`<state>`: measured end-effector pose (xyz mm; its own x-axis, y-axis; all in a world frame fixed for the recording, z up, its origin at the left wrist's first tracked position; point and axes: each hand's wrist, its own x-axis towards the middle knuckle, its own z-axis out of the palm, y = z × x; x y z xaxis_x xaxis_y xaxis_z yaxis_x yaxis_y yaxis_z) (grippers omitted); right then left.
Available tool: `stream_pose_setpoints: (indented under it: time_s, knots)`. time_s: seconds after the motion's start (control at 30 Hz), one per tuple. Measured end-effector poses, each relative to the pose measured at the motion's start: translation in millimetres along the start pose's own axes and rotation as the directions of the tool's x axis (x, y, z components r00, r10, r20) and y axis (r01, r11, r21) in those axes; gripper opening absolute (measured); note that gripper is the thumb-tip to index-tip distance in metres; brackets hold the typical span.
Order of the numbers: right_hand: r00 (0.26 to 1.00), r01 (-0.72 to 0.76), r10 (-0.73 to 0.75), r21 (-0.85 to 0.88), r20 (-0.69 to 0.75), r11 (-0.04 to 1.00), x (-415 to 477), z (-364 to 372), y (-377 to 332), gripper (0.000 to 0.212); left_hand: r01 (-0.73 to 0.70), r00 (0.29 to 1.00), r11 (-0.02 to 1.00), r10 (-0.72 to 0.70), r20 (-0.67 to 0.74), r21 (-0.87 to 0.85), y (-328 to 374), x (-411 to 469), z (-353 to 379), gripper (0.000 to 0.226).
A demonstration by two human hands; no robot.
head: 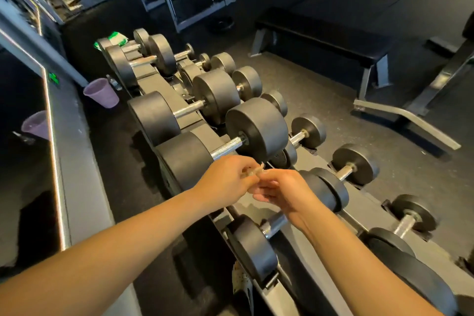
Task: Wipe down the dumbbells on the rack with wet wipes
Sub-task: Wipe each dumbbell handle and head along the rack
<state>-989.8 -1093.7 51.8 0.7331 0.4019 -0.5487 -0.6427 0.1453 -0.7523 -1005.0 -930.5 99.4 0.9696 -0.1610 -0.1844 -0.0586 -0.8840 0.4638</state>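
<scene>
Your dumbbell rack (374,213) runs from near right to far left, loaded with black dumbbells (256,126); a bench (320,41) stands far right. A green wipes pack (116,38) lies at the rack's far end. Over the near dumbbells your left hand (225,179) and right hand (284,190) meet, curled fingers pinching a small crumpled wipe (252,172).

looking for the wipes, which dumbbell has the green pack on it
The farthest dumbbell on the upper row: the green-and-white pack lies on it; the others carry nothing.
</scene>
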Motion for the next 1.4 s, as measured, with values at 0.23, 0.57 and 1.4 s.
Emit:
stream_pose_setpoints:
  time_s: [0.23, 0.57, 1.4]
  knots:
    - [0.881, 0.158, -0.355, -0.513, -0.313, 0.843, 55.4, 0.9, -38.0, 0.015, 0.058, 0.998, 0.976, -0.051, -0.035, 0.210, -49.2, 57.7, -46.9, 0.006]
    - [0.578, 0.266, -0.809, -0.914, -0.102, 0.305, 178.8, 16.2, -77.0, 0.016, 0.189, 0.962, 0.961, -0.223, 0.159, 0.203, -84.4, 160.0, -30.0, 0.033]
    - [0.513, 0.288, -0.845, -0.898, -0.149, 0.333, 190.0, 14.2, -62.0, 0.041, 0.884, 0.436, 0.387, -0.475, 0.764, -0.263, -101.3, 205.3, -12.5, 0.037]
